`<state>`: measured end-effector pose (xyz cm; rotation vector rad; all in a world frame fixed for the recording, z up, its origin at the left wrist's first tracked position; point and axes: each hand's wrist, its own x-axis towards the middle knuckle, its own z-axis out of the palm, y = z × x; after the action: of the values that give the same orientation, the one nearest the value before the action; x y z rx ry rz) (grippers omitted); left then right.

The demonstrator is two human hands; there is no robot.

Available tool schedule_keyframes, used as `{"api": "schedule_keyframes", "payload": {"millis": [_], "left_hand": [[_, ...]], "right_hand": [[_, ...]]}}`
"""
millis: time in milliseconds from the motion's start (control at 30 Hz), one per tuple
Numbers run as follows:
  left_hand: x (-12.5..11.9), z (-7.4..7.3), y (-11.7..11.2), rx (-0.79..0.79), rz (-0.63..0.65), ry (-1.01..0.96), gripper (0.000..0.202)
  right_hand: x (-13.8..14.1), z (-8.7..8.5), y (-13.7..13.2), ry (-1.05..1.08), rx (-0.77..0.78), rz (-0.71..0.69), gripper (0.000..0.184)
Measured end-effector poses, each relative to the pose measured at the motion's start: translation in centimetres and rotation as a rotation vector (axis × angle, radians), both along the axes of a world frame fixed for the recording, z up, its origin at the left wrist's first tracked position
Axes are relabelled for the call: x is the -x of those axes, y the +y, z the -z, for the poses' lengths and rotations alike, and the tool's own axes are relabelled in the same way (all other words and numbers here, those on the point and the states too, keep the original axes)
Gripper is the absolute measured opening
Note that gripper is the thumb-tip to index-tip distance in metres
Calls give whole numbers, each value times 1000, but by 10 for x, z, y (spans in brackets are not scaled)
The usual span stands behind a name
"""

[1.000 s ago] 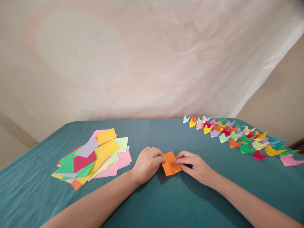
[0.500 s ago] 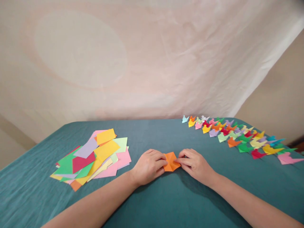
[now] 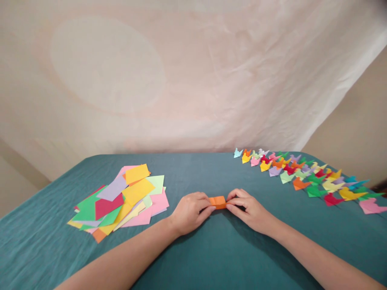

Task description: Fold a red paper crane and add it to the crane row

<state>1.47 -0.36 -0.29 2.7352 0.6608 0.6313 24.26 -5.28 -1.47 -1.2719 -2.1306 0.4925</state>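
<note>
Between my hands, near the middle of the table, is a small orange paper (image 3: pixel 218 202), folded into a narrow band with creases across it. My left hand (image 3: pixel 191 212) pinches its left end, thumb in front and fingers behind. At the right end, the thumb and fingertips of my right hand (image 3: pixel 248 210) close on the paper's edge. The ends of the paper are hidden under my fingertips.
A loose heap of coloured paper sheets (image 3: pixel 121 197) lies on the left of the teal tablecloth (image 3: pixel 193 173). Several rows of small folded paper birds (image 3: pixel 300 184) stand along the right side. Behind the table hangs a pale cloth (image 3: pixel 193 80).
The orange paper, spread out as a creased piece before, is now doubled over into a narrow band. Both hands keep their hold on its ends. The view has shifted slightly.
</note>
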Motion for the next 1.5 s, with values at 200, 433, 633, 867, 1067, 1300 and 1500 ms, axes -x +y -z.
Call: {"api": "schedule_keyframes", "payload": {"millis": [200,433,633,867,1067,1300,1500], "left_hand": [[-1,4,4,157,-134,-70,24],[-1,-6,-7,18,-106,-27,29],[-10,-17,-36,-20,-33,231,48],[-10,-10,-42,78,-34,315,62],[-11,-10,-41,118,-41,329,64],[-11,-8,-41,97,-41,318,62],[-11,-7,-43,69,-45,309,61]], "right_hand": [[3,4,16,0,74,48,27],[7,1,29,-81,104,82,26],[6,5,28,-30,83,85,26],[7,8,27,-14,66,144,18],[9,10,27,-19,44,168,16],[9,11,26,-19,25,172,15],[9,12,27,-19,19,173,14]]}}
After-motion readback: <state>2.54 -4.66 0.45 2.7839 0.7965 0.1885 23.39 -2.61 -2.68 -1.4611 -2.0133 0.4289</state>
